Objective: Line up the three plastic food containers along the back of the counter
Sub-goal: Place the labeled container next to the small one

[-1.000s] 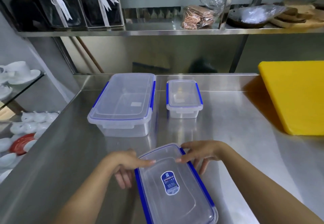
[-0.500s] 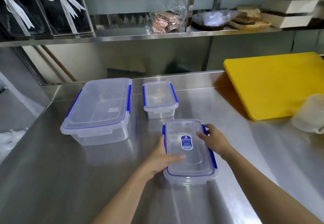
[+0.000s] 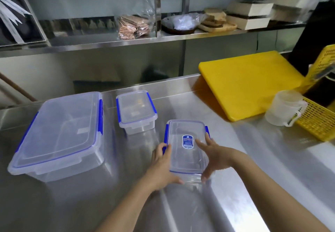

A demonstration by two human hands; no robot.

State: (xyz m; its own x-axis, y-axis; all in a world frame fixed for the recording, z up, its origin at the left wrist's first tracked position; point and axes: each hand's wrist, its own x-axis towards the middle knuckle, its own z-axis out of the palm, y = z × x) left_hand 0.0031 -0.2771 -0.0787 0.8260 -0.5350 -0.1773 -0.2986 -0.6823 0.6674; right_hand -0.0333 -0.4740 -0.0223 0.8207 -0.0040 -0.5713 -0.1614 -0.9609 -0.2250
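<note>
Three clear plastic containers with blue clips stand on the steel counter (image 3: 190,103). The large container (image 3: 59,133) is at the left and the small container (image 3: 136,111) sits right of it, near the back edge. The medium container (image 3: 186,150), with a blue label on its lid, is nearer to me and to the right of the small one. My left hand (image 3: 163,166) grips its left side and near corner. My right hand (image 3: 215,157) holds its right side, fingers resting on the lid.
A yellow cutting board (image 3: 248,84) leans at the back right. A translucent measuring jug (image 3: 284,108) and a yellow mesh basket (image 3: 319,123) stand at the right. A steel shelf (image 3: 126,41) above holds wrapped goods and wooden boards.
The medium container has moved away from me toward the back of the counter, both hands travelling with it. My view has swung right, bringing the jug and basket into sight.
</note>
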